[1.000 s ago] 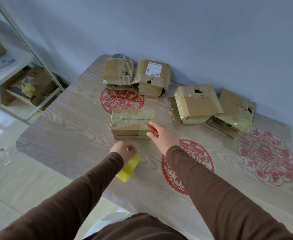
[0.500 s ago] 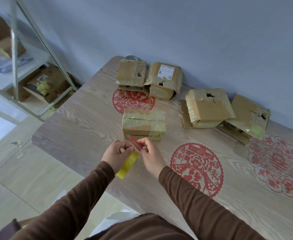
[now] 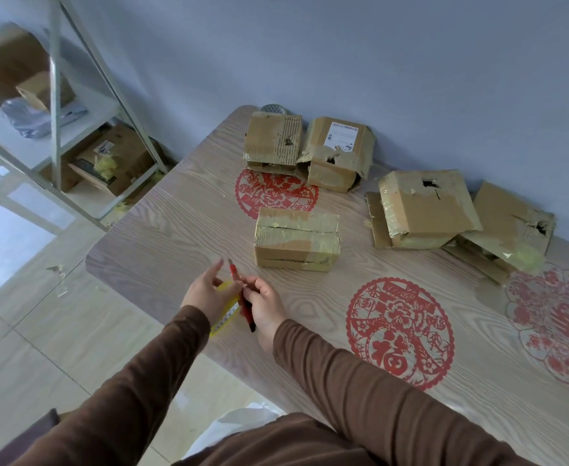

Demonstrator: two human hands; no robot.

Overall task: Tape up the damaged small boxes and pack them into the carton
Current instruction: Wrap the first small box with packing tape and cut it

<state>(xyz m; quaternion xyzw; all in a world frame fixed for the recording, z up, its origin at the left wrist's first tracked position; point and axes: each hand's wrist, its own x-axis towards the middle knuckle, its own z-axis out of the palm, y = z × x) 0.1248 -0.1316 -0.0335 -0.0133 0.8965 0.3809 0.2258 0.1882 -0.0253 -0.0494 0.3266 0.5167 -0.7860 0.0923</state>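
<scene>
A taped small cardboard box lies on the wooden table just beyond my hands. My right hand grips a red utility knife, blade end pointing away from me. My left hand holds a yellow tape roll, with its forefinger and thumb spread near the knife tip. Several damaged boxes line the wall: two at the back and two at the right, each with a torn hole.
Red paper-cut decorations are stuck on the table top. A metal shelf with cardboard boxes stands at the left over a tiled floor. The table's near edge runs diagonally beside my left forearm. A blue wall backs the table.
My right hand drew back from the taped box with the knife and met my left hand at the tape roll. The knife now points away. The view shifted left.
</scene>
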